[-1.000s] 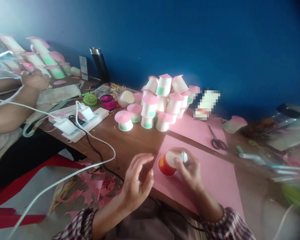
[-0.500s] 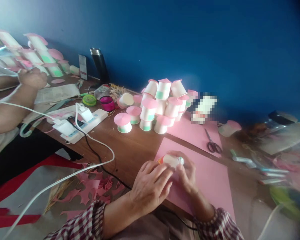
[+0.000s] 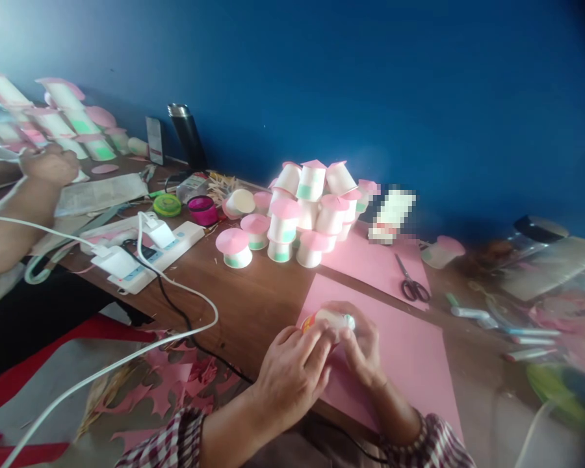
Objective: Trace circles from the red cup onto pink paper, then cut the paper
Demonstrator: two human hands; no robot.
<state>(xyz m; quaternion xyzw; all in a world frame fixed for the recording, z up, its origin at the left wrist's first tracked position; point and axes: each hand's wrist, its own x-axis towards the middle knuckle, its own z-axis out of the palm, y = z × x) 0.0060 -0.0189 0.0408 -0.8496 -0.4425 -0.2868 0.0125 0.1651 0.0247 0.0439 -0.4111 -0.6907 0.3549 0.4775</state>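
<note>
No text, label, brand, number or sign can be read. The small red-and-yellow print on the round paper cup is mostly hidden and too small to make out. The white rectangular screen with a red patch is pixelated beyond reading. Marks on the upright grey rectangular slab and the red label on the clear plastic box are blurred and illegible
</note>
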